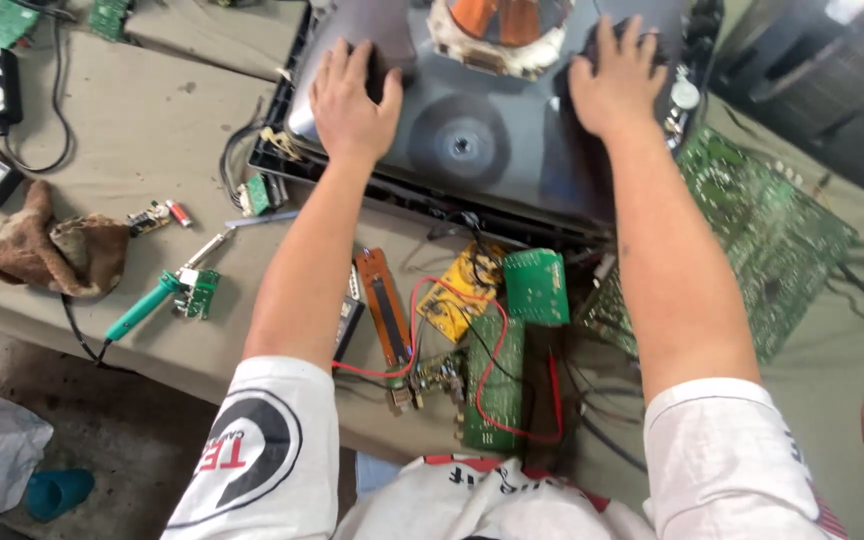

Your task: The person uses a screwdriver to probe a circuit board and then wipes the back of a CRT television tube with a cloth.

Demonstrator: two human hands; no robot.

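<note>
Left hand [354,100], right hand [614,82] flat on grey panel [492,150] (circuit boards [497,370] below)

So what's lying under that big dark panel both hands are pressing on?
Under the dark panel, held by the left hand and right hand, a black ribbed frame pokes out. Wires and green circuit boards emerge below its near edge. Everything else is covered.

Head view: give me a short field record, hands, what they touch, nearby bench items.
left hand: flat on the dark appliance panel, fingers spread
right hand: flat on the same panel, far right part
above panel: copper coil between the hands
bench front: small green circuit board, yellow board, red wires
bench right: large green circuit board
bench left: green-handled soldering iron, brown rag
</note>
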